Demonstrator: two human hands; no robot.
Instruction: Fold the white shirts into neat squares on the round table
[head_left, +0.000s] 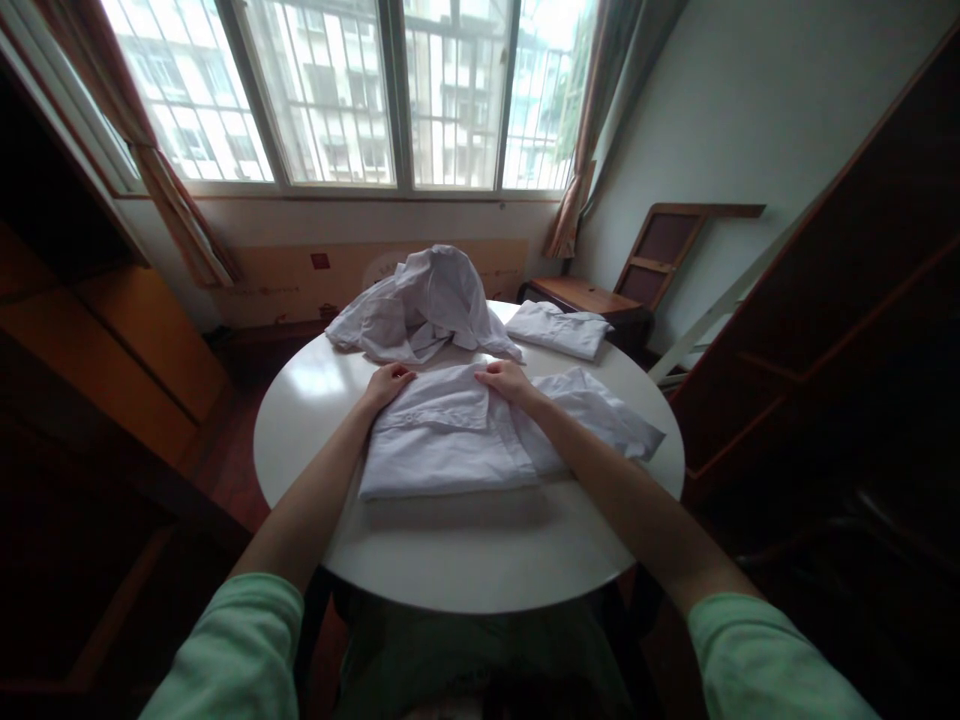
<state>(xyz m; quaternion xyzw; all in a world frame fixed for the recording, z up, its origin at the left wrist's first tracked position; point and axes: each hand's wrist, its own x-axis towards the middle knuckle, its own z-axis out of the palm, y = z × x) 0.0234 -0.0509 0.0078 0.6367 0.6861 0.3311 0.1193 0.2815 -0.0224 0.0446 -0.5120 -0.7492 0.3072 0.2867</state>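
A white shirt [442,450] lies partly folded on the round white table [480,570] in front of me. Its left side forms a flat, layered rectangle, while a looser part stretches out to the right, under my right forearm. My left hand [390,382] is closed at the far left corner of the folded part, its fingertips on the cloth. Along the same far edge, further right, my right hand [505,380] pinches the fabric between thumb and fingers.
Behind the shirt rises a crumpled heap of white cloth [435,305]. A neatly folded white garment [561,328] lies at the table's back right. Beyond the table stand a wooden chair [585,295] and a long cardboard box [285,280] below the window.
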